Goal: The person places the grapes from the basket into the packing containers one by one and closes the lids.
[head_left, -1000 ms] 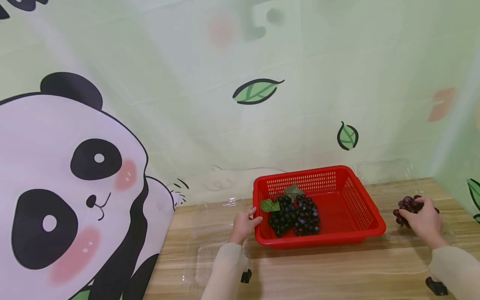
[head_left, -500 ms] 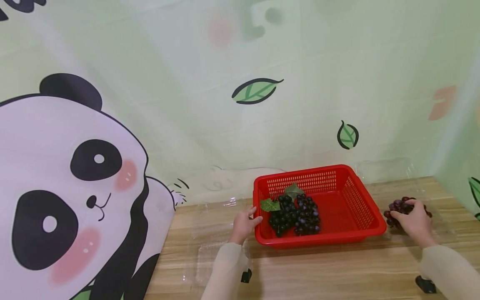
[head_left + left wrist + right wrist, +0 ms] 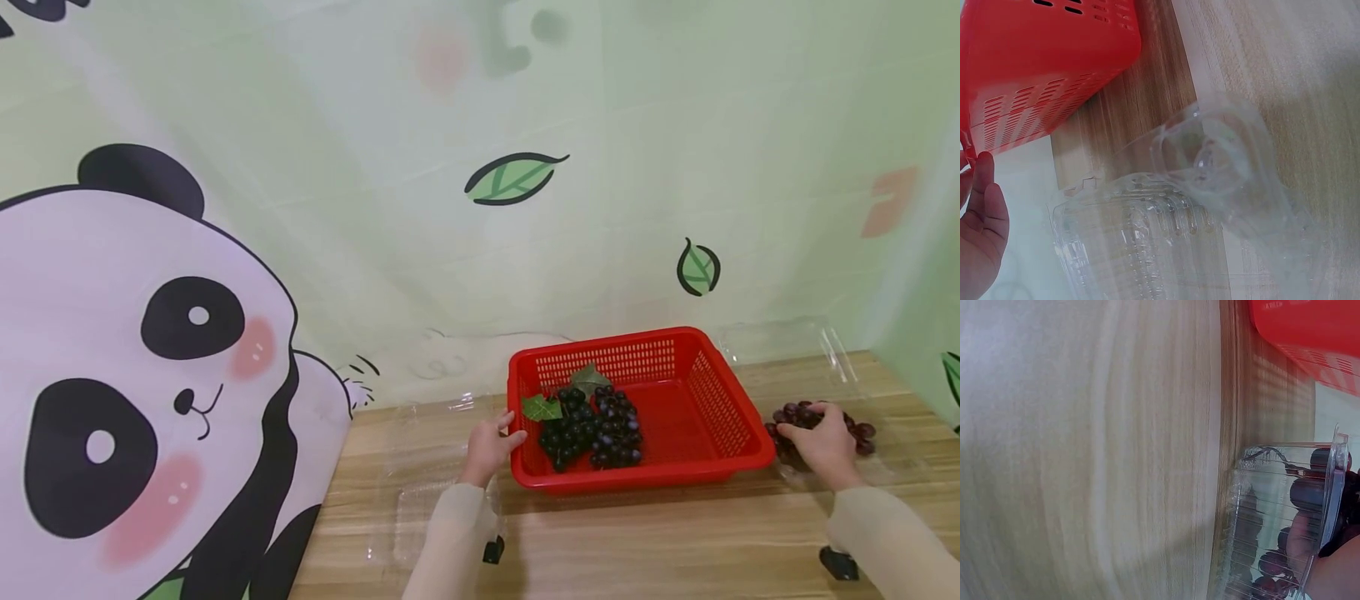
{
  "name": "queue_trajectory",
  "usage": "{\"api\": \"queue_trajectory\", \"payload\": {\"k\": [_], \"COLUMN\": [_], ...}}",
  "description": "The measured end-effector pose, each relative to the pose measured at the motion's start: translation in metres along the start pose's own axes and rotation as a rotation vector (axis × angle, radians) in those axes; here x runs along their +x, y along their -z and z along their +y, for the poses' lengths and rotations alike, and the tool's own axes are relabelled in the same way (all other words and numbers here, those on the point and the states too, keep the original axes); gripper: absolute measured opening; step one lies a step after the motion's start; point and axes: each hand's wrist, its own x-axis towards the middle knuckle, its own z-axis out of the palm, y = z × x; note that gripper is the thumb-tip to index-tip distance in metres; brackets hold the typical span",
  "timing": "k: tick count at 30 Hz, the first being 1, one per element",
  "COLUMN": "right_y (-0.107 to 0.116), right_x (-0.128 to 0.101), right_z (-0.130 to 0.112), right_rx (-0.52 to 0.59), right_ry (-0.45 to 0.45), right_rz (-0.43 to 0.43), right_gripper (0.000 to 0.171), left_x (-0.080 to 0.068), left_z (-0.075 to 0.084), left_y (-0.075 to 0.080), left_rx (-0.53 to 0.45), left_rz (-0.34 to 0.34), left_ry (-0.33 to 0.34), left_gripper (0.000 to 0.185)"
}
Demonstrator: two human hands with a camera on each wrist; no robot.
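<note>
A basket (image 3: 738, 433) sits on the desk (image 3: 637, 542) before the wall, with grapes (image 3: 588, 425) in its left half. Left of it lies an open box (image 3: 1166, 219), the left hand (image 3: 491, 446) between them at the basket's left rim. Right of the basket, a second bunch (image 3: 855, 427) lies in another box (image 3: 1272, 525) under the right hand (image 3: 821, 442).

Grape bunch (image 3: 817, 417) lower, now in clear box (image 3: 1285, 525)

Lighting: bright, even, soft. Shadows: faint, beneath the red basket (image 3: 637, 408). Glare: pale patches on the clear plastic box (image 3: 1166, 219) beside the basket. Wrist views: soft focus, washed out.
</note>
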Motion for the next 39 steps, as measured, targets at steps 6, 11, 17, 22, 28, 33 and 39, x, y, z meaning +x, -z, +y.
{"api": "queue_trajectory", "payload": {"k": [6,11,17,22,28,33,39], "right_y": [0.0,0.001,0.004,0.004,0.008,0.014,0.02], "right_x": [0.002,0.004,0.006,0.01,0.012,0.013,0.012], "right_z": [0.001,0.002,0.004,0.009,0.012,0.011,0.009], "right_rx": [-0.006,-0.032,-0.04,-0.034,-0.022,-0.06,-0.112], "right_ry": [-0.006,-0.003,0.027,0.057,0.1,0.131,0.148], "right_rz": [-0.015,-0.032,-0.086,-0.116,-0.164,-0.19,-0.218], "right_gripper": [0.065,0.063,0.066,0.067,0.066,0.062,0.061], "left_x": [-0.001,-0.001,0.0,0.002,0.001,0.001,0.002], "left_z": [0.001,0.001,-0.001,-0.002,-0.001,-0.001,-0.002], "left_y": [0.0,0.0,0.0,-0.001,-0.001,-0.001,-0.001], "left_rx": [0.016,0.026,0.022,0.018,0.007,-0.009,-0.017], "left_rz": [0.007,0.008,0.004,0.006,0.001,-0.001,0.0], "left_ry": [-0.014,-0.026,-0.028,-0.025,-0.015,-0.007,-0.008], "left_gripper": [0.047,0.046,0.047,0.047,0.047,0.047,0.048]}}
